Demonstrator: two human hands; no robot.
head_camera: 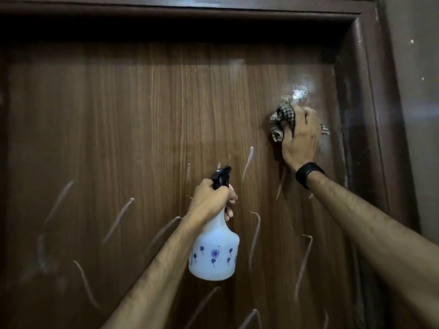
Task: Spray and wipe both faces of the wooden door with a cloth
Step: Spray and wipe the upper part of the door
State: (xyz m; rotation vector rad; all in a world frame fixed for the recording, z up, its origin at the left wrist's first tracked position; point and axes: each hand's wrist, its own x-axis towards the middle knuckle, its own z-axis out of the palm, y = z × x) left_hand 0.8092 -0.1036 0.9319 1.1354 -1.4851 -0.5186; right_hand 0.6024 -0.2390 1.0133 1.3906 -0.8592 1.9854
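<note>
Bottle (213, 252) in left hand (211, 198), right hand (300, 136) pressing cloth (281, 122) on door (142, 127)

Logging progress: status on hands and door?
Left hand grips spray bottle. Right hand presses checked cloth on door. Nothing blocking.

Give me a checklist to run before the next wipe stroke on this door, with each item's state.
1. Cloth gripped in right hand: ok.
2. Cloth against the door: ok.
3. Wet patch just above the cloth, ready to wipe: ok.
4. Spray bottle held upright in left hand, clear of the cloth: ok.
5. Drip runs across the lower door wiped: not ok.
6. Liquid left in the bottle: cannot tell.
</note>
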